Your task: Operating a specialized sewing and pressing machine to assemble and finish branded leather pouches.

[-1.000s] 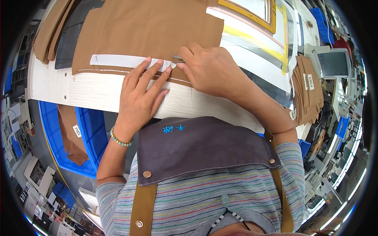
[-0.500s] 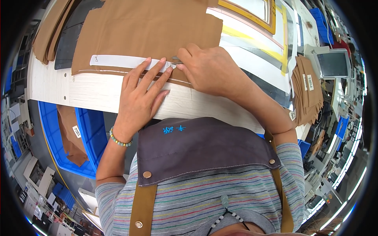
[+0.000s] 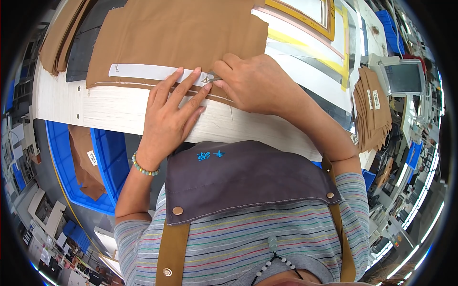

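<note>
A large brown fabric piece (image 3: 176, 38) lies flat on the white table (image 3: 71, 102). Along its near edge rests a long white strip (image 3: 143, 72), like a ruler or template. My left hand (image 3: 171, 114) lies flat with its fingers spread, pressing on the strip's right end and the fabric. My right hand (image 3: 253, 83) is closed on a small grey marking tool (image 3: 211, 77), whose tip touches the fabric right beside the left fingertips. A faint pale line runs along the fabric below the strip.
Stacked brown pieces and a dark panel (image 3: 81, 43) lie at the far left. Yellow-edged templates (image 3: 305, 28) lie at the back right, a pile of tagged brown pieces (image 3: 372, 114) at the right. A blue bin (image 3: 71, 162) with brown fabric stands under the table.
My right hand and the tool have shifted slightly left along the strip's edge. My left hand stays pressed on the strip.
</note>
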`<state>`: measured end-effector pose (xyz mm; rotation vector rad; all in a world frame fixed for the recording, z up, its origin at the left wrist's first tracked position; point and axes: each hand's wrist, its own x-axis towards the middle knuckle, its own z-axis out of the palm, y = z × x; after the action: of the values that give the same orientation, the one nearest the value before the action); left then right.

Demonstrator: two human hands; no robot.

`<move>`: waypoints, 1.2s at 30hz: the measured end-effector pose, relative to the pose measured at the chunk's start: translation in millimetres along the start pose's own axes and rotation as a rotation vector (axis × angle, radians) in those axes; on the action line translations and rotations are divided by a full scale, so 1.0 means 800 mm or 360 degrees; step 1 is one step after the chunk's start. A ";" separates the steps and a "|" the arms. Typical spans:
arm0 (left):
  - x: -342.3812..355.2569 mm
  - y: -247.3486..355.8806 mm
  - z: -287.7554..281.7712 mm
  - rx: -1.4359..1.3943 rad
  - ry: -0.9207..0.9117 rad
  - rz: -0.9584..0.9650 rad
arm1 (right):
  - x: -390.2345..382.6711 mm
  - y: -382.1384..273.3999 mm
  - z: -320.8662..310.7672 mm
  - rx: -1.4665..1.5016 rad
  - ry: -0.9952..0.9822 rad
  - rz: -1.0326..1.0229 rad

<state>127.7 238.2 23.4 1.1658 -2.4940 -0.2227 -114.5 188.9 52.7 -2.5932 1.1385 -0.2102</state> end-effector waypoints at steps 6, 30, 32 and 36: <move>0.000 0.000 0.000 -0.0021 -0.0001 -0.0005 | 0.000 -0.002 0.002 -0.0007 0.0037 0.0013; 0.003 0.001 -0.003 -0.0069 0.0019 -0.0026 | 0.001 0.000 0.016 -0.0077 0.0255 -0.0063; 0.003 0.001 -0.003 -0.0074 0.0019 -0.0031 | 0.001 0.000 0.018 -0.0092 0.0229 -0.0051; 0.004 0.001 -0.003 -0.0085 0.0018 -0.0043 | 0.000 0.003 0.024 -0.0107 0.0280 -0.0077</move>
<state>126.2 236.3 26.4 1.1768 -2.4483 -0.2870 -111.2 191.6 34.1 -2.7077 1.1598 -0.4255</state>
